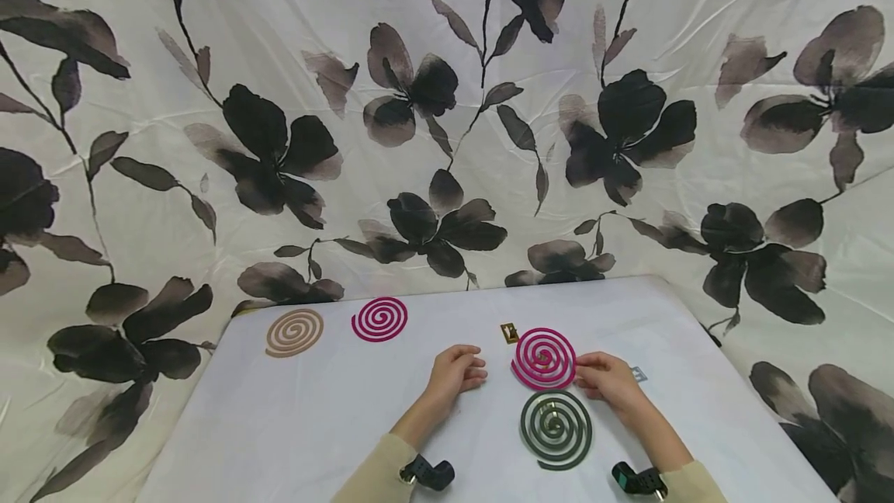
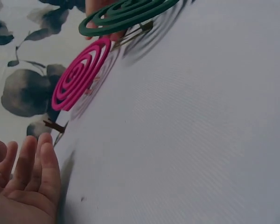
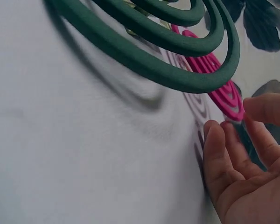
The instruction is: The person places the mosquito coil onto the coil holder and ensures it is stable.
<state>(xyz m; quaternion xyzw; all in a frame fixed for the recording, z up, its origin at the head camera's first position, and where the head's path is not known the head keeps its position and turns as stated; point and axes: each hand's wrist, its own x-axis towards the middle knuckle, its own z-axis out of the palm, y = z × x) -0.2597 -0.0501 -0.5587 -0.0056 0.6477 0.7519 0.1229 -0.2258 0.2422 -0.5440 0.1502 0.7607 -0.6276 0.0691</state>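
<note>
A pink mosquito coil (image 1: 544, 359) sits raised over the white table, its shadow beneath it. At its right edge, my right hand (image 1: 609, 383) pinches the rim between thumb and fingers, as the right wrist view also shows. Nearer to me a dark green mosquito coil (image 1: 556, 430) rests raised on a small metal stand (image 2: 147, 27). My left hand (image 1: 455, 375) hovers left of the pink coil with fingers loosely bent and nothing in them. Just behind the pink coil is a small gold metal stand (image 1: 510, 332), near the left fingertips in the left wrist view (image 2: 56, 126).
A tan coil (image 1: 295, 332) and another pink coil (image 1: 379, 319) lie at the table's back left. A small grey metal piece (image 1: 639, 374) is beside my right hand. Behind the white table (image 1: 279, 425) hangs a flowered cloth (image 1: 517, 200).
</note>
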